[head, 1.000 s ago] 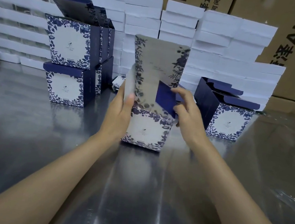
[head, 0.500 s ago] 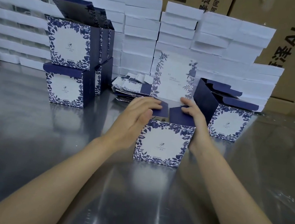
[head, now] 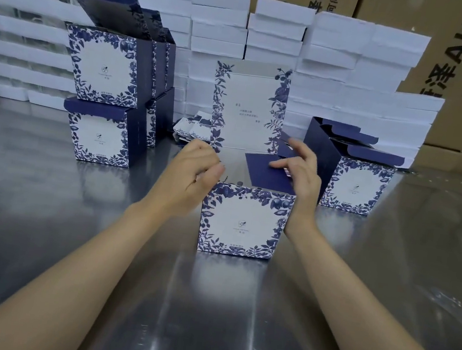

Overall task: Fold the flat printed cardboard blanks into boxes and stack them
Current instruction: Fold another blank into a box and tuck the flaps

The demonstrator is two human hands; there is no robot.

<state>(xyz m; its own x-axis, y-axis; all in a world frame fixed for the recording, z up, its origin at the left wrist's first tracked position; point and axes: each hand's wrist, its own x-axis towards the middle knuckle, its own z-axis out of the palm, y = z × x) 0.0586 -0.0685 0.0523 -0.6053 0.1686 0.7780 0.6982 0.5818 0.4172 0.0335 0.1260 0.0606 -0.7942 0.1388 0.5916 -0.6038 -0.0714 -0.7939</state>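
Note:
A blue-and-white floral box point(head: 243, 220) stands on the steel table point(head: 43, 224) in front of me. Its tall printed lid panel point(head: 247, 104) points straight up at the back. My right hand point(head: 302, 177) is at the box's right rim, and its straight fingers press a navy side flap point(head: 265, 170) down into the opening. At the top left corner sits my left hand point(head: 192, 170), fingers curled and thumb over the rim. Whether it pinches the wall or a flap is hidden.
Folded boxes stand stacked at the left, an upper one point(head: 103, 66) on a lower one point(head: 98, 135), with more behind. An open-topped box point(head: 356, 184) stands at the right. Flat blanks point(head: 191, 132) lie behind the work. White cartons point(head: 270, 34) and brown cartons point(head: 456, 57) wall the back.
The box was set down from a tilted hold and now stands square with its lid upright. My left hand pulled back from pressing the left flap and curled; my right hand moved onto the right flap.

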